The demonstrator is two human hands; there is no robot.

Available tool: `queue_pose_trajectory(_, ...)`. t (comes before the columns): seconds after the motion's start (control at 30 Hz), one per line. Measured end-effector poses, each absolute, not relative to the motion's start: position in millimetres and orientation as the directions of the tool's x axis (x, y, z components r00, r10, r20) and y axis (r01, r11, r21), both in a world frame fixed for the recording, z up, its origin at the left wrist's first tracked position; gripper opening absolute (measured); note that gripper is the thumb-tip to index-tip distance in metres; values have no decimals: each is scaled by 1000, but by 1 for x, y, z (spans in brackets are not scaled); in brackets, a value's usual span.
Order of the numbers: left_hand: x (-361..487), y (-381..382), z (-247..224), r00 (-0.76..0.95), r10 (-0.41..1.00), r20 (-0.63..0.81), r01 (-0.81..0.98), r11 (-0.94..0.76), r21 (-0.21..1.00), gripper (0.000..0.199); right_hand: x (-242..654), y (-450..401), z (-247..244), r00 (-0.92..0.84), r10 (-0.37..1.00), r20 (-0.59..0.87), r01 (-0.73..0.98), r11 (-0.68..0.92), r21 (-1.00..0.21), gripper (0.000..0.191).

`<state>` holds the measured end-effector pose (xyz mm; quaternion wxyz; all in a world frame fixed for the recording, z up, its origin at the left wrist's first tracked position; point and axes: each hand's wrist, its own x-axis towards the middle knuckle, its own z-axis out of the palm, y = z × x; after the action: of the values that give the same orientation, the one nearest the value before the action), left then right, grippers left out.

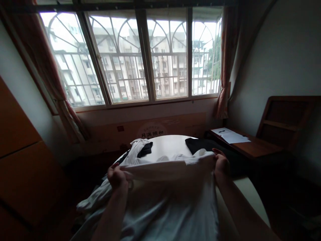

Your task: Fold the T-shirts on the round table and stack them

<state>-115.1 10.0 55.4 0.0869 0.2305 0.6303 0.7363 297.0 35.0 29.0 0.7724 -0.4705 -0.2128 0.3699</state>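
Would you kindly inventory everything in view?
Table: one, white, centre
Held cloth: one, white, front centre
Clothes: count unclear, white and dark, table's left
Dark cloth: count unclear, black, table's right
Window: one, pale-framed, ahead
Buildings: several, pale, outside
Curtains: two, reddish, flanking window
Printed panel: one, brownish, below window
Cabinet: one, orange, left
Papers: count unclear, white, right
Pen: one, dark, on papers
Wooden surface: one, brown, beneath papers
Wooden frame: one, brown, right
Left hand: one, bare, cloth's left
Right hand: one, bare, cloth's right

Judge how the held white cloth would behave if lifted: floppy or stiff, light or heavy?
The white cloth is probably floppy: soft folds show below the edge stretched between left grip and right grip. It looks like thin fabric, so likely light for its size.
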Motion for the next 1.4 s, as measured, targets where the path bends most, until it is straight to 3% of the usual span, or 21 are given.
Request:
queue_pose_trajectory(0.07,-109,9,53,-780,370,505,474,-177,862,26,300,37,28,664,748,11,-315,293,-903,43)
queue_pose_trajectory(0.13,-94,6,49,-506,409,759,763,-198,616,27,301,38,29,724,677,134,-143,338,-930,42)
queue_pose_trajectory(0.2,-76,4,43,-227,538,812,868,-266,419,31,300,38,30,720,605,341,112,383,-917,39)
queue_pose_trajectory(0.3,-50,2,32,-7,820,572,876,-271,399,39,290,38,26,452,657,603,408,449,-795,40)
queue_pose_trajectory(0.37,-38,0,28,53,935,351,907,-192,374,44,281,36,20,192,750,633,560,446,-698,48)
queue_pose_trajectory(0.47,-26,-6,32,58,981,184,965,-102,241,40,271,31,6,-12,885,465,784,297,-545,64)
queue_pose_trajectory(0.57,-17,-15,47,74,987,142,981,-98,169,43,270,28,0,-35,955,294,888,164,-429,68)
queue_pose_trajectory(0.63,-13,-24,58,102,988,114,986,-115,119,50,273,27,4,-19,964,267,903,131,-409,54)
queue_pose_trajectory(0.7,-13,-36,68,123,992,31,990,-125,63,45,275,26,13,-7,951,309,882,151,-446,38)
queue_pose_trajectory(0.83,-19,-58,78,164,977,-139,985,-153,83,25,276,18,35,34,865,501,723,325,-609,33)
queue_pose_trajectory(0.97,-16,-57,77,127,992,-9,988,-126,88,39,272,13,42,69,779,623,616,458,-641,38)
queue_pose_trajectory(1.07,-10,-42,64,79,983,168,991,-95,90,56,269,12,40,36,837,546,513,453,-729,44)
queue_pose_trajectory(1.13,-9,-32,52,92,983,158,990,-107,95,66,267,7,43,-45,917,395,378,382,-843,50)
queue_pose_trajectory(1.2,-11,-24,41,90,991,98,989,-101,111,61,262,-5,50,-278,938,207,221,273,-936,54)
queue_pose_trajectory(1.27,-13,-20,34,86,993,85,986,-97,138,42,252,-24,59,-647,760,58,110,168,-980,54)
queue_pose_trajectory(1.33,-16,-18,31,95,990,103,982,-110,155,24,240,-44,66,-944,322,-66,104,102,-989,60)
queue_pose_trajectory(1.4,-19,-17,32,90,988,123,977,-111,184,20,229,-60,70,-975,-143,-168,155,100,-983,72)
